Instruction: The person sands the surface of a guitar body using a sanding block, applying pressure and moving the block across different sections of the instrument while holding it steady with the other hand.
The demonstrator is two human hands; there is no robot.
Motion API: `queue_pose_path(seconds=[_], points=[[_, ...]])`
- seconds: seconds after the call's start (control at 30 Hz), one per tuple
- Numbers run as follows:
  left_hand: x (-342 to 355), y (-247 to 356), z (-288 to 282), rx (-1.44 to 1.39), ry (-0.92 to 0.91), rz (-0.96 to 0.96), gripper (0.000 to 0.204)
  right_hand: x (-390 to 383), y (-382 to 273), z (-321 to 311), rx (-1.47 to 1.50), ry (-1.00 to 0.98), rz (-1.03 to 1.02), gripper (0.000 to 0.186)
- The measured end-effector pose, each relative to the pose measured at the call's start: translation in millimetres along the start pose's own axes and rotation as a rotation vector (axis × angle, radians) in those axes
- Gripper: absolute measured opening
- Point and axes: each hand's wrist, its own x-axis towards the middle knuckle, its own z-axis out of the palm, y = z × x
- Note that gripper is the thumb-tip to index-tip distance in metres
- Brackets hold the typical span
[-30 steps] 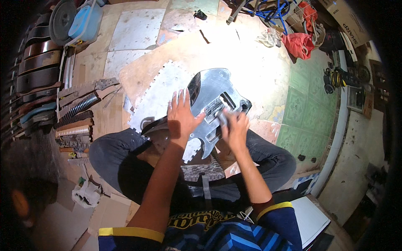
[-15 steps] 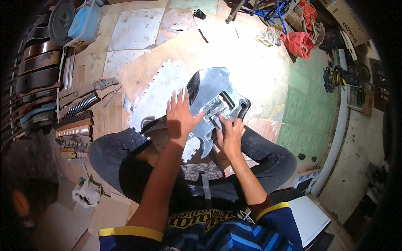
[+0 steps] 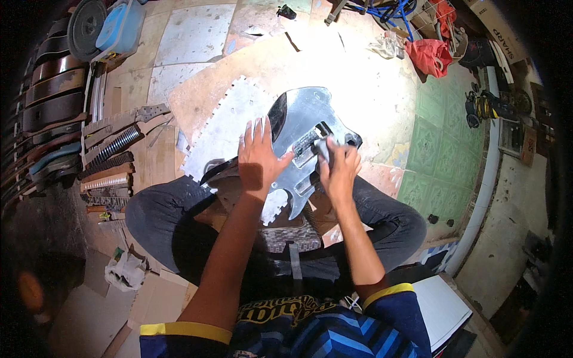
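The right hand point(image 3: 339, 170) is closed around a small grey block point(image 3: 324, 146), fingers curled over it, pressing it down onto the grey guitar body point(image 3: 304, 128). The block sits at the dark cutouts near the middle of the body, toward its right edge. The left hand point(image 3: 258, 156) lies flat with fingers spread, palm down on the body's left half, holding nothing, only bearing on the surface.

The body rests across the person's lap, over crossed legs in dark trousers point(image 3: 161, 221), its rounded end pointing away across the floor and its horns toward the belly. Under it and to the left lies a pale sheet point(image 3: 224, 128) with a toothed edge, partly tucked beneath the body, on a brown board point(image 3: 197, 98).

Farther left, along the wall, guitar necks point(image 3: 122, 122) and coiled springs point(image 3: 116, 146) lie in a row on the floor, well apart from the hands. A crumpled rag point(image 3: 125, 271) sits by the left knee. At the far right, a red bag point(image 3: 430, 56) lies on the green tiles point(image 3: 444, 143).
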Motion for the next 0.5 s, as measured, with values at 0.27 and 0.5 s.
queue_pose_path(seconds=[0.27, 0.5], points=[[5.7, 4.4, -7.0, -0.008, -0.003, 0.0, 0.101, 20.1, -6.3, -7.1, -0.033, -0.013, 0.005, 0.05], [0.2, 2.2, -4.5, 0.032, 0.026, -0.007, 0.101, 4.1, -1.9, -6.2, -0.05, -0.065, -0.055, 0.049]])
